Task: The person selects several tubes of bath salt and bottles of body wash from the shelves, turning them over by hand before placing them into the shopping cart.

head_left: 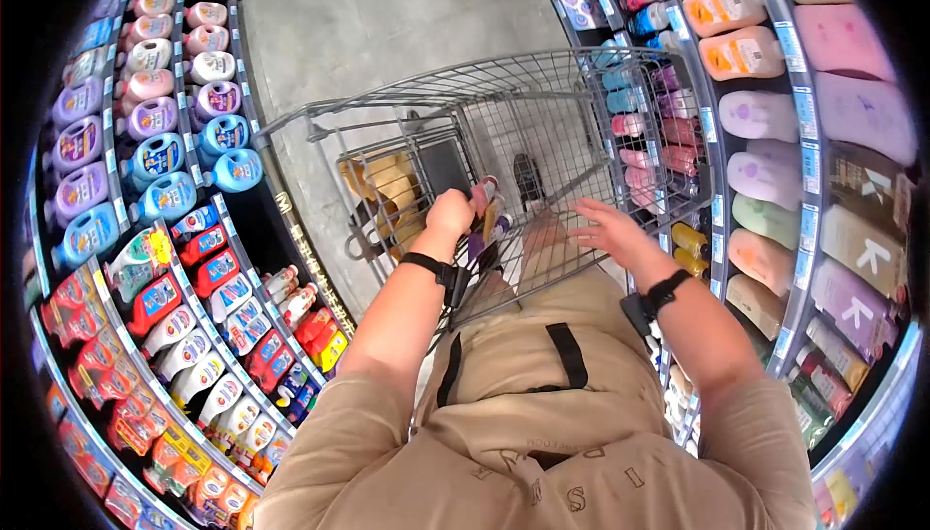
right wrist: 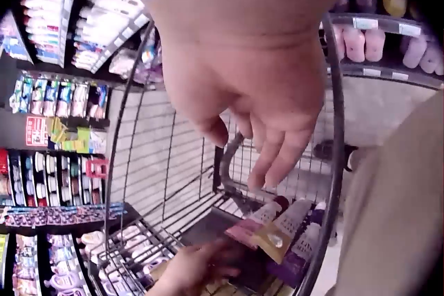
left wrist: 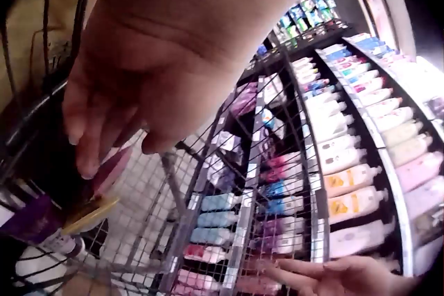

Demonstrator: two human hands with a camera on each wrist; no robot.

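A store aisle, shelves (head_left: 145, 239) of bottles on both sides, with your wire cart (head_left: 542, 113) on the grey floor between them.

Your left hand (head_left: 450, 212) sits at the cart's near end, fingers (left wrist: 90, 140) curled down onto a bundle of tubes (head_left: 487, 212), pink, tan and purple, standing in the child seat. Your right hand (head_left: 610, 233) hovers just beside them over the cart, fingers (right wrist: 277, 157) spread loose, holding nothing.

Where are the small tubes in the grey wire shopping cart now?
In the head view, the small tubes lie in the grey wire shopping cart at its near end, just beside the left hand, left of the open right hand.
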